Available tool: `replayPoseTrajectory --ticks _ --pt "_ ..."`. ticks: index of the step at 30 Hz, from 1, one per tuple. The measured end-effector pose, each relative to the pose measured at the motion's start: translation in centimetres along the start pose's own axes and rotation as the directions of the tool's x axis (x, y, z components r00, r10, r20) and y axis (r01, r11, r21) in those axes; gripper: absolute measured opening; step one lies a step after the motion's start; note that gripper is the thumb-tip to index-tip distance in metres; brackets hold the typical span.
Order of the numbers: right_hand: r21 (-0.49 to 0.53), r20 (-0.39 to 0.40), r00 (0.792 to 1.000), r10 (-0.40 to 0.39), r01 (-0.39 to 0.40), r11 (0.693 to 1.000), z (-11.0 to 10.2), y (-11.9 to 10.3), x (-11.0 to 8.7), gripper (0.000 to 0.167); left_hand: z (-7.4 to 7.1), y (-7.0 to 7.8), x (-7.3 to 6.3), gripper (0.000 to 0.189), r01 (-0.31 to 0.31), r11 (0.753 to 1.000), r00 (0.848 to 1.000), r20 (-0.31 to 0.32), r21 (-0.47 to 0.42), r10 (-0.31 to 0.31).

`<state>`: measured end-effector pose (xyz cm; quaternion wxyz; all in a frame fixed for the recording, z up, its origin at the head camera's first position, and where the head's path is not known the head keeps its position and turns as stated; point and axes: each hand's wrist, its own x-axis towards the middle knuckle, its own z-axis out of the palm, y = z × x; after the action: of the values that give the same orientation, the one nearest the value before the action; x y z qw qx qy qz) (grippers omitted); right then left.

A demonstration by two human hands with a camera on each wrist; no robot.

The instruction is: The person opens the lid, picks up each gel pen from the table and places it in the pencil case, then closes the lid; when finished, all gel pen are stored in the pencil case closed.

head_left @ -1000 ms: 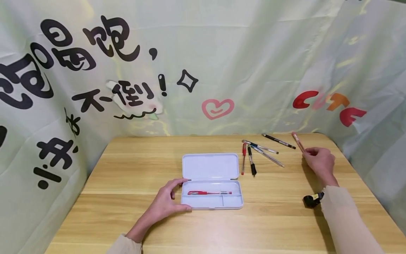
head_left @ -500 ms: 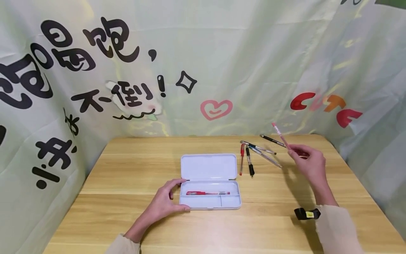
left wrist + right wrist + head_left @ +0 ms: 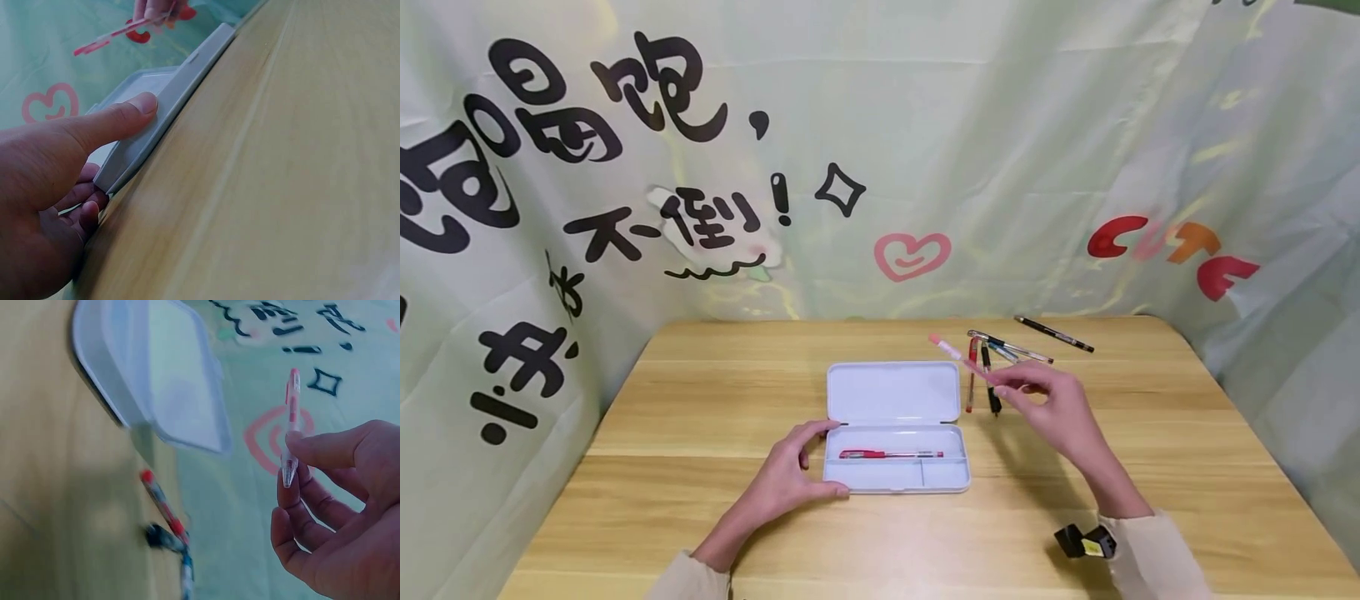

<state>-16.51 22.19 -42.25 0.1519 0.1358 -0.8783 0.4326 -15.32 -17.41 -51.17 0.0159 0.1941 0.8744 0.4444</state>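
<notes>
A pale lilac pencil case (image 3: 872, 478) lies on the table with its lid folded back. Inside its long compartment is a red-capped pen (image 3: 871, 455). My left hand (image 3: 784, 477) holds the case by its left end, thumb (image 3: 134, 111) along the front edge and fingers at the back corner. Between thumb and fingertips, my right hand (image 3: 1051, 407) pinches a pink click pen (image 3: 292, 406). That pen is raised above the table, right of the open lid, its pink end pointing up and left.
Right of the lid lie a red pen (image 3: 971, 392), a black pen (image 3: 993, 393) and a clear pen with a black grip (image 3: 1026, 352), partly overlapped by the right hand. Another black pen (image 3: 1054, 333) lies farther back. A printed cloth (image 3: 1000, 167) hangs behind the table.
My right hand has lifted the pink pen from the table's back right and carried it left, near the case lid. My left hand has stayed on the case.
</notes>
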Motion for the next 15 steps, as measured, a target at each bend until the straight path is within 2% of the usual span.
replayPoseTrajectory --ticks 6,15 --pt "0.045 0.109 0.992 -0.067 0.063 0.997 3.4 -0.9 -0.7 0.024 0.0 0.0 -0.1 0.09 0.015 1.0 1.0 0.003 -0.003 -0.015" --pt "0.018 0.247 0.968 -0.036 0.032 0.999 7.4 -1.4 -1.6 0.021 0.1 -0.1 -0.1 0.088 -0.003 1.0 1.0 -0.01 0.009 0.003"
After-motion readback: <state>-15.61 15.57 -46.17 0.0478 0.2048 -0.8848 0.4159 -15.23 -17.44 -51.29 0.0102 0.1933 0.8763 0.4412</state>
